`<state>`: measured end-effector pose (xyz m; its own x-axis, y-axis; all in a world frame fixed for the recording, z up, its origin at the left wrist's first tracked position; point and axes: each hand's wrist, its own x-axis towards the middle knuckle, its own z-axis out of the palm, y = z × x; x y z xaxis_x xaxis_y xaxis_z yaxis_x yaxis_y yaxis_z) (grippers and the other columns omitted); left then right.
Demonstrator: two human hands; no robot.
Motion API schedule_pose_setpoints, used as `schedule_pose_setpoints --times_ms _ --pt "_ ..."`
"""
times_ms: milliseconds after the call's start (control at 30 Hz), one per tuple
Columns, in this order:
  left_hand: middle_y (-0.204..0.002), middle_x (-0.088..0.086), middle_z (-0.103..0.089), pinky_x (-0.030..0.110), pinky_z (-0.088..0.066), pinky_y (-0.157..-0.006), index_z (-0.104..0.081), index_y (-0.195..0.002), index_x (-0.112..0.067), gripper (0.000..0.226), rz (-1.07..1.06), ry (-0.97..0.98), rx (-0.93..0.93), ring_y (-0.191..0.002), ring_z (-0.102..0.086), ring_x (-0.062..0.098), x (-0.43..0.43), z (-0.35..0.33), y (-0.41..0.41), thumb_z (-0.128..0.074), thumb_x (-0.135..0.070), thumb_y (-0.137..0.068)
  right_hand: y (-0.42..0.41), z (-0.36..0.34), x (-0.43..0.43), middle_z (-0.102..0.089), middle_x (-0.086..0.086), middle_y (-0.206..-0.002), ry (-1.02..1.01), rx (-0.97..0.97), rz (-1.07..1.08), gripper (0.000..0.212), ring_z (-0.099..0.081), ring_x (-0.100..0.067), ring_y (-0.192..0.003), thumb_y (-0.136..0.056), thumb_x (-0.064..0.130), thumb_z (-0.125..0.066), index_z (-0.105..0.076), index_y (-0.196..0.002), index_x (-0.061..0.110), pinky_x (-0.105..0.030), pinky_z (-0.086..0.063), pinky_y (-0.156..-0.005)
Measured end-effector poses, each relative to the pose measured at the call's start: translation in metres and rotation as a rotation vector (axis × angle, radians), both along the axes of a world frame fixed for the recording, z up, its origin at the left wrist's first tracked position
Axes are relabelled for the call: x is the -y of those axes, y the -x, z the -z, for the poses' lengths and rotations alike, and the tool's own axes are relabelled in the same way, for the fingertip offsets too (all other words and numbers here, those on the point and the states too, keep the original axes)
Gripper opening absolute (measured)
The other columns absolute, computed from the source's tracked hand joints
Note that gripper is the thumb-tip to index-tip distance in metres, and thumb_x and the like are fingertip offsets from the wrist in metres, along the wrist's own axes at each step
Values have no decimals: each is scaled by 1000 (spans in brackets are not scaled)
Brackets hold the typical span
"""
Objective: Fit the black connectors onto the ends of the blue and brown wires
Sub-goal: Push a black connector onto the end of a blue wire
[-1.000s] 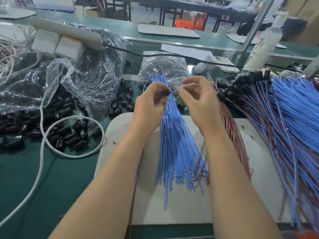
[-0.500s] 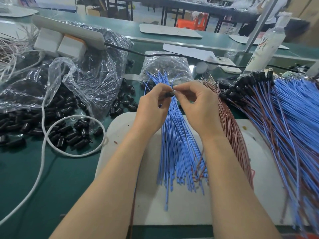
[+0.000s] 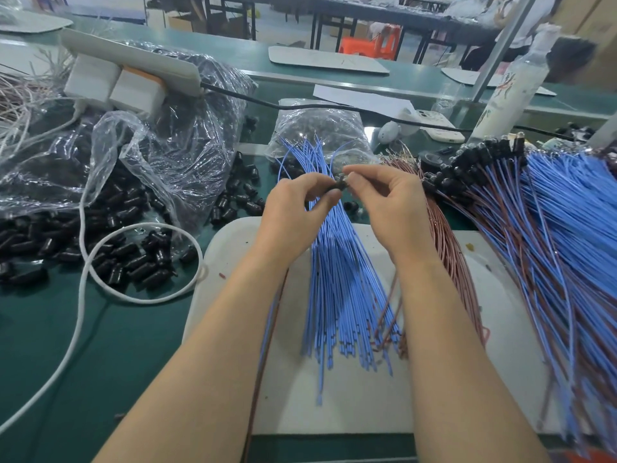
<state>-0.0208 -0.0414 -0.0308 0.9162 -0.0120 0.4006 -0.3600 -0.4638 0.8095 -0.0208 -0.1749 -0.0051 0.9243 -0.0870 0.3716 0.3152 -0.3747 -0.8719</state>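
- Here, in the head view, the left hand (image 3: 293, 208) pinches a black connector (image 3: 339, 187) between thumb and forefinger, its other fingers curled under
- The right hand (image 3: 390, 208) meets it from the other side, thumb and forefinger pinching the connector's right end; whether a wire end sits between them is too small to tell
- Both hands are raised over the far end of the blue wires (image 3: 337, 279), which fan out along a white board (image 3: 334, 402) on the green table (image 3: 50, 362)
- The brown wires (image 3: 447, 242) lie just beside the blue ones, on the right, passing under the right wrist
- Further right, a thick finished bundle (image 3: 551, 228) of blue and brown wires carries black connectors at its far end
- Left of the board, loose connectors (image 3: 133, 259) are scattered on the table, spilling from a crumpled clear plastic bag (image 3: 160, 142)
- A white cable (image 3: 80, 312) loops round some of them
- Behind the hands sits a smaller clear bag (image 3: 320, 128), and a white bottle (image 3: 510, 91) stands at the far right
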Motion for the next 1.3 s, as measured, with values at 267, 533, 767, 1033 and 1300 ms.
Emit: schedule_pose_setpoints --times_ms 267,533,767,1033,1300 --pt "-68 -12 -67 5 -35 -57 -67 -93 -20 7 37 11 -62 -58 -51 -6 1 2 0 -61 -23 -92 -1 3 1 -71 -1 -87 77 -32 4 15 -66 -8 -80 -89 8 -64 -73 -100 8 -26 -54 -84" --pt "-67 -13 -67 5 -36 -61 -66 -88 -19 6 47 39 -95 -69 -61 1 4 2 0 -61 -19 -91 -3 8 0 -70 -2 -78 -181 -166 -22 7 -66 -9 -71 -89 11 -64 -71 -90 12 -23 -56 -71" --pt "-71 -7 -69 2 -37 -63 -67 -92 -13 7 54 -4 -78 -68 -61 -1 6 0 5 -61 -16 -91 -7 14 0 -66 -7 -74 -394 -318 -76 11 -63 -17 -68 -91 10 -61 -63 -81 9 -27 -55 -74" --pt "-75 -1 -70 16 -48 -73 -66 -89 -9 6 23 -37 -85 -76 -67 11 6 1 5 -62 -13 -90 -7 19 -6 -64 -8 -73 -439 -347 -114 13 -61 -16 -67 -91 6 -60 -63 -79 8 -30 -53 -78" --pt "-73 -9 -70 1 -35 -64 -66 -88 -17 5 13 8 -71 -75 -64 5 8 -1 4 -61 -17 -90 -8 15 -4 -66 -5 -69 -602 -330 -161 18 -64 -11 -60 -95 11 -54 -64 -82 3 -21 -54 -62"
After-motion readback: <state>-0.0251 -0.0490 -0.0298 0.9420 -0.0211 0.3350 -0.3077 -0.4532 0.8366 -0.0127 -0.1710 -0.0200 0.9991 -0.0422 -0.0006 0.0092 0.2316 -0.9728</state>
